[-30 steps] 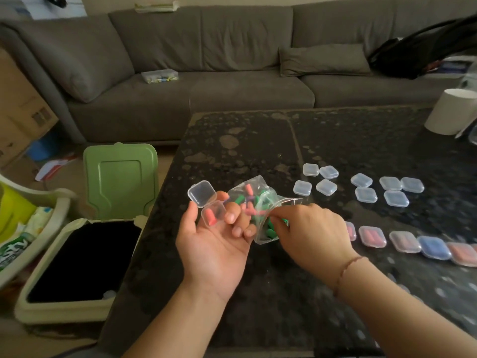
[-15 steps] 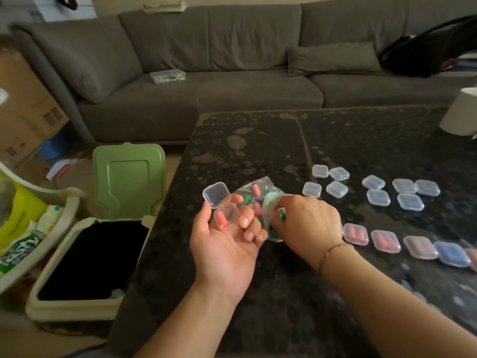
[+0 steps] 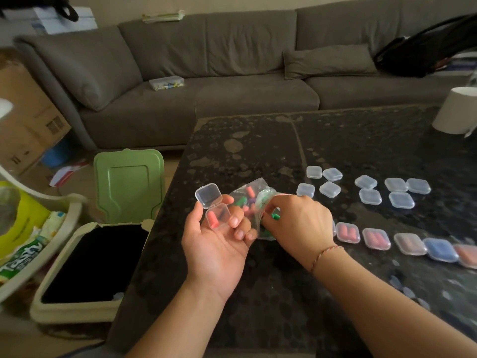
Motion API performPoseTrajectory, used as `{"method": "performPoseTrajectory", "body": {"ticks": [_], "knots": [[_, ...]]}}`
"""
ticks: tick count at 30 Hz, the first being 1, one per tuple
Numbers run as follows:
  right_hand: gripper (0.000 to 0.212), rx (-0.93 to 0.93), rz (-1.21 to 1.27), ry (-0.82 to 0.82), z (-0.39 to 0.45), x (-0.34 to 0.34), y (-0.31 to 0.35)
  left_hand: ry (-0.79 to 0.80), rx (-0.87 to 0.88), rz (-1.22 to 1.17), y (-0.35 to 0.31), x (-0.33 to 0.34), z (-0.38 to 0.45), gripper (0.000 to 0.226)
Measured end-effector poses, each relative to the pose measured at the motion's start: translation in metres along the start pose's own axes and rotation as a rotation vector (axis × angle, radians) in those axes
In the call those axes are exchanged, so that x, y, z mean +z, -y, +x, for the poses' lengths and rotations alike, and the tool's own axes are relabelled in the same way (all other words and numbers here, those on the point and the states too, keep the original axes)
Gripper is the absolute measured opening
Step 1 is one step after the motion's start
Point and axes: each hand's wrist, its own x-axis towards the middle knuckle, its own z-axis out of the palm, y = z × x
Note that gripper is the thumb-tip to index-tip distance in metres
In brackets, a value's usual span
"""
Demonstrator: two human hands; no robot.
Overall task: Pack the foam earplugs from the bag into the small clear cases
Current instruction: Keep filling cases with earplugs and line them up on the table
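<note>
My left hand (image 3: 216, 244) is palm up over the table's left edge. It holds a small clear case (image 3: 214, 208) with its lid flipped open and one pink earplug (image 3: 212, 219) inside. Its fingers also pinch the clear bag (image 3: 251, 200) of pink, green and purple earplugs. My right hand (image 3: 299, 223) has its fingers inside the bag's mouth; what they hold is hidden. Several empty clear cases (image 3: 369, 196) lie beyond my right hand. A row of filled, closed cases (image 3: 375, 239) runs to the right.
The dark speckled table (image 3: 258, 156) carries a white cylinder (image 3: 455, 111) at its far right. On the floor to the left stand an open bin with a green lid (image 3: 129, 184) and a basket of packets (image 3: 31, 233). A grey sofa (image 3: 206, 81) lies behind.
The view has shifted slightly, so the hands sit further right in frame. My right hand has gone deeper into the bag. The left hand keeps the open case and the bag.
</note>
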Motion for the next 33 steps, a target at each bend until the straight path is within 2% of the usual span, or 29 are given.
{"method": "performPoseTrajectory", "body": {"ticks": [6, 12, 17, 21, 23, 28, 33], "knots": [[0.025, 0.007, 0.038, -0.038, -0.003, -0.005, -0.004, -0.006, -0.008, -0.016, -0.001, 0.002, -0.001, 0.048], [0.028, 0.100, 0.187, 0.061, -0.007, -0.036, -0.021, 0.039, -0.015, 0.013, 0.001, 0.004, -0.004, 0.050], [0.030, 0.087, 0.415, 0.112, -0.027, -0.066, -0.032, 0.070, -0.012, 0.067, 0.007, 0.006, -0.009, 0.050], [0.023, 0.140, 0.835, 0.121, -0.037, -0.079, -0.020, 0.134, 0.027, 0.166, 0.017, 0.006, -0.015, 0.048], [0.017, 0.148, 0.929, 0.105, -0.040, -0.075, -0.012, 0.178, 0.030, 0.206, 0.024, 0.005, -0.017, 0.049], [0.021, 0.098, 0.829, 0.155, -0.046, -0.061, 0.008, 0.226, 0.004, 0.275, 0.032, 0.007, -0.021, 0.055], [0.025, 0.056, 0.672, 0.087, -0.047, -0.056, 0.008, 0.249, -0.011, 0.245, 0.030, 0.008, -0.022, 0.053]]}}
